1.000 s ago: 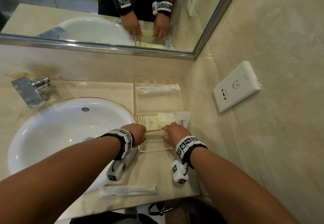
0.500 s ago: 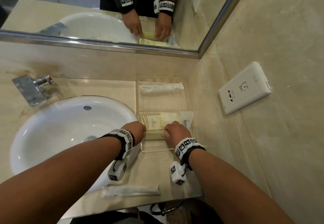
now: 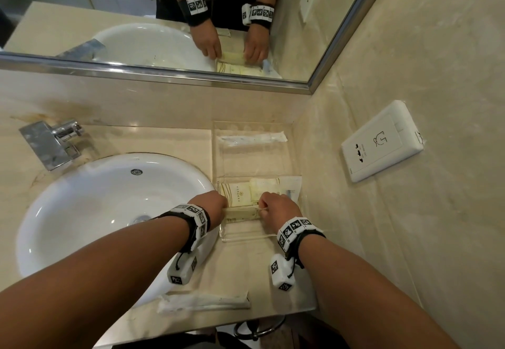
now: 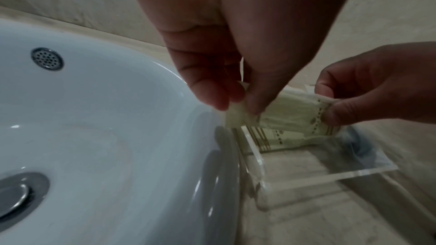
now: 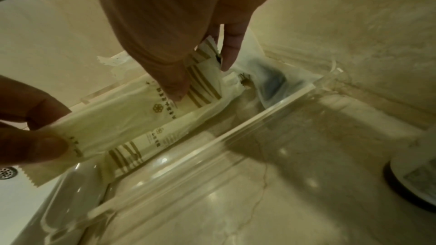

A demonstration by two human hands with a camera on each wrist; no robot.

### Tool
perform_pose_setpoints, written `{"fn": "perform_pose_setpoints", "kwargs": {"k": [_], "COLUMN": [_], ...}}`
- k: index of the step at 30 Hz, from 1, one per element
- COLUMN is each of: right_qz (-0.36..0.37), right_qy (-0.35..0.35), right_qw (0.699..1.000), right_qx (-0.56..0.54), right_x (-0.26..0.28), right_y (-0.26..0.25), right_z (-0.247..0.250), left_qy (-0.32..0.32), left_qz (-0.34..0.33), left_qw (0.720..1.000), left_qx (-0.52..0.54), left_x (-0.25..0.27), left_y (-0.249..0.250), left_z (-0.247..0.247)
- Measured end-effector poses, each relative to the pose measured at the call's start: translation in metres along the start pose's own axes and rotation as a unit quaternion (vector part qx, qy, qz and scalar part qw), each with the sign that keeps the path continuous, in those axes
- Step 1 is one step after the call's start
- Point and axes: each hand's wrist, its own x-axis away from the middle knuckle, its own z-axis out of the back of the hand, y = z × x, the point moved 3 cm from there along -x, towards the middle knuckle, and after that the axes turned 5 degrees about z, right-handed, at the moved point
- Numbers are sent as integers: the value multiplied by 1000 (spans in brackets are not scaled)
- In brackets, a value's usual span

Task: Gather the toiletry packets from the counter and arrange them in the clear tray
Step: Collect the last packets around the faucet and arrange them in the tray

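Both hands hold one cream packet with gold stripes (image 3: 241, 213) (image 4: 290, 116) (image 5: 122, 118) by its ends, just above the near end of the clear tray (image 3: 246, 238) (image 4: 330, 176) (image 5: 235, 131). My left hand (image 3: 222, 208) (image 4: 235, 107) pinches the left end and my right hand (image 3: 263, 208) (image 5: 200, 75) pinches the right end. Under it in the tray lie two cream packets (image 3: 240, 191) and a white packet with something blue inside (image 3: 292, 187). A long white packet (image 3: 254, 139) lies at the tray's far end. Another long white packet (image 3: 205, 301) lies on the counter near its front edge.
The white sink basin (image 3: 109, 212) touches the tray's left side, with a chrome faucet (image 3: 52, 141) behind it. The wall with a white socket plate (image 3: 382, 141) runs close along the tray's right side. A mirror (image 3: 164, 70) stands behind. A metal ring (image 3: 259, 329) hangs below the counter edge.
Both hands keep their pinch on the cream packet over the tray's near end. Only the head view has shifted a little.
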Motion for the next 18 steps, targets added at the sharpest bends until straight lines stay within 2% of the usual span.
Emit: {"fn": "perform_pose_setpoints", "kwargs": {"k": [5,13,18], "right_qz": [11,-17,-10], "right_qy": [-17,-110,-107], "right_qw": [1000,994,993], "right_qx": [-5,22,46], "right_x": [7,11,9], "right_y": [8,21,17], "right_z": [6,-6,-17], "left_qy": [-18,-55,-51], "left_qz": [-20,-29,-26], "left_qw": [1000,998,998], "left_qx": [8,13,-10], "left_x": [3,13,15], "left_y": [3,18,15], "left_z": [0,-15,-21]}}
